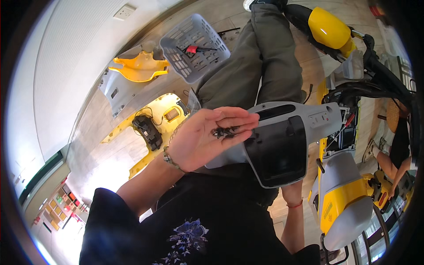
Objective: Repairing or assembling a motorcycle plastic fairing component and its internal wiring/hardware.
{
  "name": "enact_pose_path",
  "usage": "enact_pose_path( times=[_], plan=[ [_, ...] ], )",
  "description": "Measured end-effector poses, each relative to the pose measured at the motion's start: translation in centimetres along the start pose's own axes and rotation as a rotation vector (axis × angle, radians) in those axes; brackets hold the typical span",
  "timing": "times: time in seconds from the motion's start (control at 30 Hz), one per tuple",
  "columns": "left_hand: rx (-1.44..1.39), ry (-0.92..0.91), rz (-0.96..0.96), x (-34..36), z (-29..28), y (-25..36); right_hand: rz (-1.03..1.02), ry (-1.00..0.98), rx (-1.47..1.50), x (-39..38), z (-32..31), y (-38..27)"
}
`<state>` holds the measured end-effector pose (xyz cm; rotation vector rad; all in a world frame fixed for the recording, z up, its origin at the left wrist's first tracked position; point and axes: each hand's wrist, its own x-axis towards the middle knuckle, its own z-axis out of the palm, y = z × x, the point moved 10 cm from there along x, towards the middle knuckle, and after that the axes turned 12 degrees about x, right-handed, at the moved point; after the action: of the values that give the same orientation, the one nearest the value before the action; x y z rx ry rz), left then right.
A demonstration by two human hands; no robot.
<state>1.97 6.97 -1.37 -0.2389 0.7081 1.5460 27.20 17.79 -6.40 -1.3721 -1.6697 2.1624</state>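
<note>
My left hand (207,134) is turned palm up, fingers extended and slightly cupped, holding a small pile of black screws (225,132). Across my lap lies a grey plastic scooter panel (316,118) with a large black recessed compartment (280,150). The left fingertips overlap its left edge in view; whether they touch it I cannot tell. My right hand (292,189) goes behind the panel's lower right corner. Only its wrist side shows, with a thin red band; the fingers are hidden.
To the left are a grey basket (187,66) with a red-and-black tool (194,49), a curved yellow panel (143,68) and a yellow panel with a black part (148,132). A partly dismantled yellow scooter (344,190) stands right. Beyond it, a person's arm (399,174) reaches toward yellow parts.
</note>
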Motion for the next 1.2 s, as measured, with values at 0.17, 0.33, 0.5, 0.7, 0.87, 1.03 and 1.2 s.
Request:
enact_pose_path(
  times=[0.17, 0.33, 0.5, 0.7, 0.87, 1.03, 1.2],
  plan=[
    [0.174, 0.055, -0.025, 0.5, -0.7, -0.6, 0.017, 0.017, -0.028, 0.2, -0.3, 0.1],
    [0.441, 0.172, -0.047, 1.7, -3.5, -1.1, -0.277, 0.106, -0.386, 0.9, -1.1, -2.4],
    [0.661, 0.292, -0.055, 3.3, -7.1, 0.5, -0.095, 0.185, -0.168, 0.1, -2.1, -1.3],
    [0.861, 0.202, -0.232, 4.0, -7.0, -2.4, -0.005, 0.195, 0.061, 0.3, -3.2, 0.3],
    [0.861, 0.251, -0.246, 1.9, -7.8, -2.2, -0.025, 0.202, 0.163, 0.6, -3.1, -0.4],
    [0.806, 0.2, -0.551, -2.4, -11.0, -6.0, -0.054, 0.166, 0.157, 0.9, -3.5, 0.8],
    [0.68, 0.116, -0.601, -3.1, -11.1, -8.1, -0.092, 0.126, -0.042, 0.9, -3.5, -1.9]
  ],
)
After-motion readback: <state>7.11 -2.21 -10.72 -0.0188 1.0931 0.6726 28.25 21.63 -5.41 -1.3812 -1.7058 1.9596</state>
